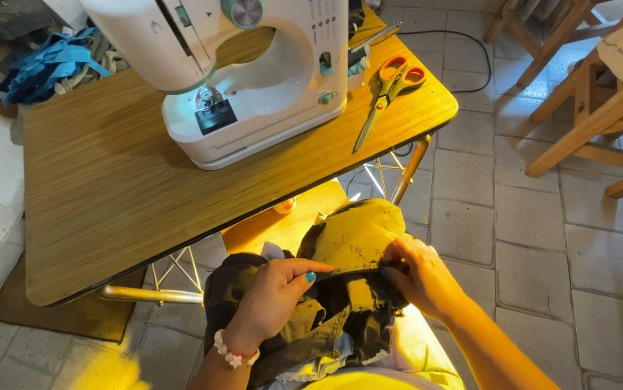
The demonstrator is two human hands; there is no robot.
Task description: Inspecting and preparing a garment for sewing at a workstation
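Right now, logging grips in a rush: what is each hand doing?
Left hand: closed, gripping the dark olive garment on the lap.
Right hand: closed, pinching the same garment's edge.

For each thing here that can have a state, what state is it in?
Sewing machine: lamp lit, nothing under the needle.
Scissors: closed, lying flat on the table.
Garment: bunched in the lap, dark with yellowish parts, an edge pulled taut between the hands.
Left hand: pinching the garment.
Right hand: pinching the garment.
Blue strips: heaped loosely beyond the table's far corner.
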